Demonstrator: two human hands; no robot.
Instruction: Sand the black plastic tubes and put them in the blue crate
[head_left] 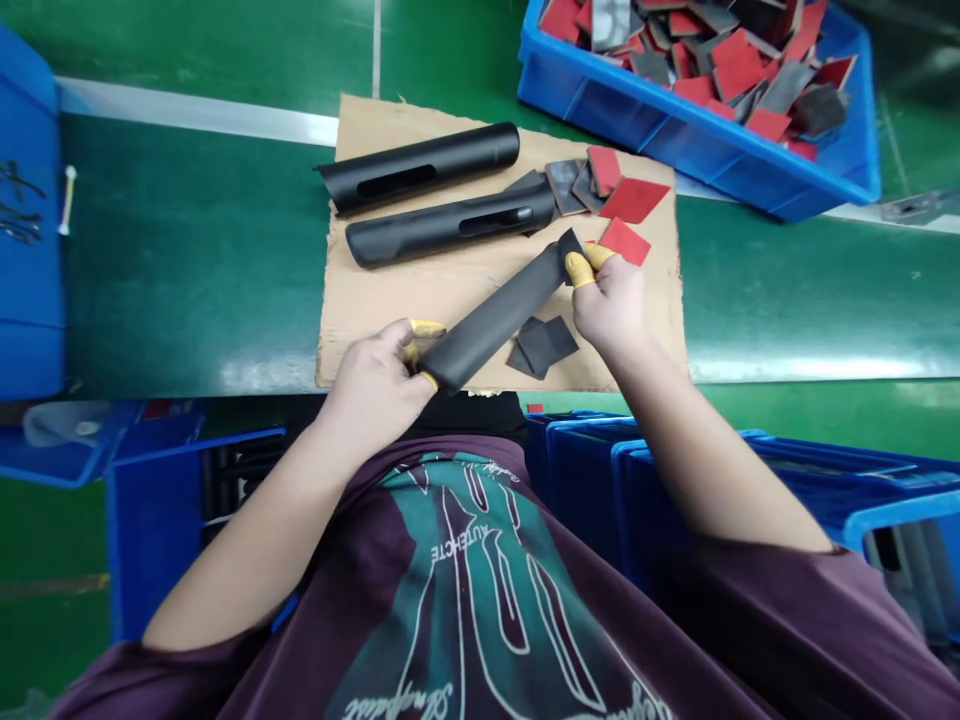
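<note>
My left hand (pixel 377 388) grips the near, lower-left end of a black plastic tube (pixel 499 318), which lies slantwise over the cardboard. At the tube's far end, my right hand (pixel 613 300) pinches a small dark square pad (pixel 571 243) against it. Yellow finger covers are on fingertips of both hands. Below the tube are loose dark pads (pixel 555 340). Behind it, side by side, lie a slotted black tube (pixel 472 152) and a second slotted tube (pixel 409 236). Red-faced pads (pixel 636 200) and grey pads (pixel 564 188) are piled by the second tube's right end.
The cardboard sheet (pixel 390 300) rests on a green work surface (pixel 795 300). A blue bin (pixel 637 122) full of red and grey pads stands at the back right. Another blue bin (pixel 30 250) is at the left edge. Blue crates (pixel 585 480) stand below the surface, near my body.
</note>
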